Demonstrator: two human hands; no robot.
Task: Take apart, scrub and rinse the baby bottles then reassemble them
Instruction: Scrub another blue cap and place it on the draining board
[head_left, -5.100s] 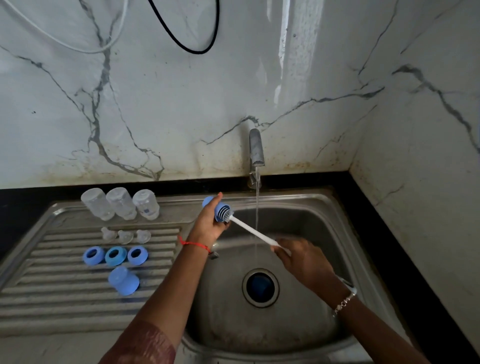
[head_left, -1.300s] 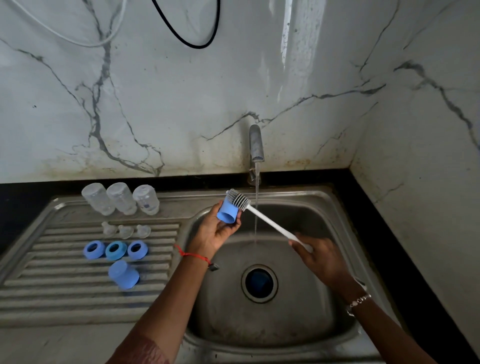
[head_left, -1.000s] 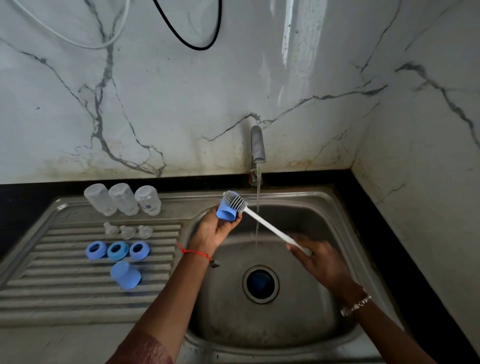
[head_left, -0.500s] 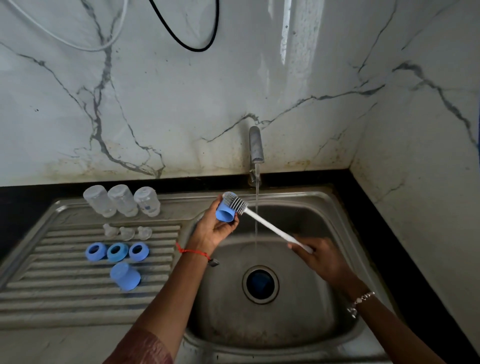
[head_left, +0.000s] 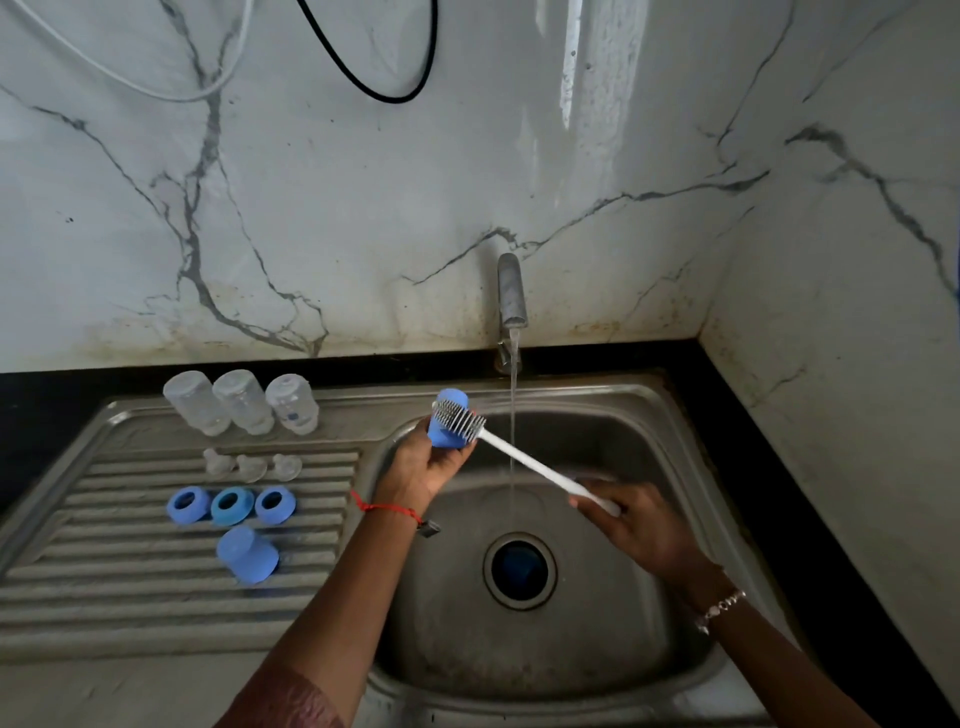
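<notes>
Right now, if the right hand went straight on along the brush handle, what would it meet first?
Probably the water stream, which crosses the brush handle between the right hand and the cap held by the left hand. Depth is unclear; if it misses the stream, the cap comes next.

A corner is formed by white, grey-veined marble walls (head_left: 363, 218); their stained base is edged by a black countertop (head_left: 737, 441).

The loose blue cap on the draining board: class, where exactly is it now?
In the head view, the blue cap sits on the draining board, left of the basin, directly in front of the three blue rings.
</notes>
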